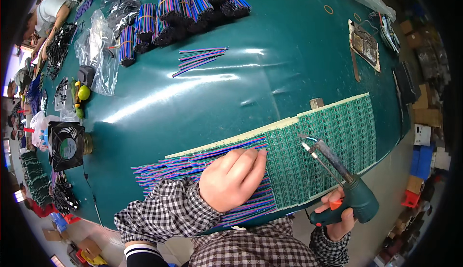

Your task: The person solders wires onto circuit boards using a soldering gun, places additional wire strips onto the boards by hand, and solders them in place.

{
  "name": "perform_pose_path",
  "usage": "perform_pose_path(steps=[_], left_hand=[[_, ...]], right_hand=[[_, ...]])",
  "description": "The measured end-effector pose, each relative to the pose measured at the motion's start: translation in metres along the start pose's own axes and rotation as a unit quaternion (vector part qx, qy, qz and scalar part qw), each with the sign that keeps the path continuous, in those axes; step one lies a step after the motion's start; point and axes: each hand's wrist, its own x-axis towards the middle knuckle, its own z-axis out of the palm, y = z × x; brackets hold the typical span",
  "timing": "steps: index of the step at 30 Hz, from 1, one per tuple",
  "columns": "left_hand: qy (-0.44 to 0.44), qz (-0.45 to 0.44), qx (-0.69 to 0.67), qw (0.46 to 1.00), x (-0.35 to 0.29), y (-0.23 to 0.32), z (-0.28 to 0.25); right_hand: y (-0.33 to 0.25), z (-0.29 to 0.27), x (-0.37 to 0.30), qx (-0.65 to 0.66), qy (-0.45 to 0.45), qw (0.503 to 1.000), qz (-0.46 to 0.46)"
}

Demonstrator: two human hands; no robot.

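My left hand (234,178) lies over a row of blue, red and black ribbon wires (169,166). Its fingers are curled and pressed together at the wire ends, by the edge of the green circuit boards (333,141); the fingertips are partly hidden, and they seem to pinch one wire. In my right hand (341,221) is a green soldering gun (365,202) with an orange trigger. The gun's tip points up and left, over the boards, a short way right of my left fingers. Small boards fill the panels in rows, with a pale strip (231,136) along their far edge.
Banded wire bundles (169,6) are stacked at the far side of the green table (289,45). Loose wires (200,59) lie before them. A black fan (66,145) stands left, near clear plastic bags (99,50). A tray-like worn pad (365,47) lies far right. A person (50,13) bends at far left.
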Motion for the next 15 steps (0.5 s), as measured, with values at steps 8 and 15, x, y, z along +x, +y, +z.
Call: perform_pose_path(steps=[8,15], left_hand=[[0.011,0.000,-0.011,1.000,0.004,-0.002,0.003],[-0.005,-0.024,-0.018,1.000,0.008,0.003,-0.002]], right_hand=[[-0.010,0.004,-0.014,-0.035,-0.038,0.997,0.056],[0.001,-0.001,-0.021,-0.103,-0.064,0.992,0.047]])
